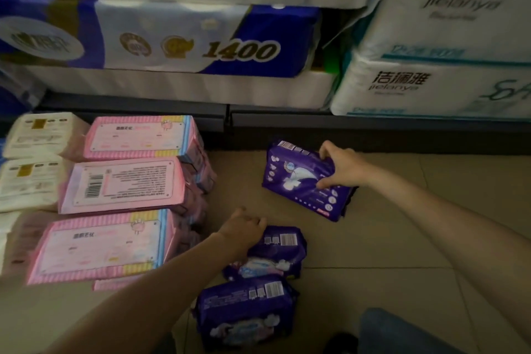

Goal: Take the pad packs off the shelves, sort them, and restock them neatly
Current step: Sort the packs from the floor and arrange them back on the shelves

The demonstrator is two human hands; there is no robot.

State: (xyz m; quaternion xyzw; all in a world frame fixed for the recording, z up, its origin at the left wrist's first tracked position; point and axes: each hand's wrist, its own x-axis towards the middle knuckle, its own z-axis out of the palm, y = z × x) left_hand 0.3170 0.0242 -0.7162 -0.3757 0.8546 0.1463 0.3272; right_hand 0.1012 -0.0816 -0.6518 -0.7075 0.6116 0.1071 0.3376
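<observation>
Purple pack (304, 181) (far right) is gripped by the right hand (343, 167); left hand (244, 228) curls onto a nearer pack (280, 247).

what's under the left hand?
The left hand rests on a purple pad pack lying on the tiled floor. Whether its fingers grip the pack's far edge is hidden.

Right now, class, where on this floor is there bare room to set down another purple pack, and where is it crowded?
Bare tan tiled floor lies right of the purple plastic pad pack in the right hand, and between that pack and the stacked pink striped packs. Crowded: the left, with pink and cream packs; near the left hand, two more purple packs.
</observation>
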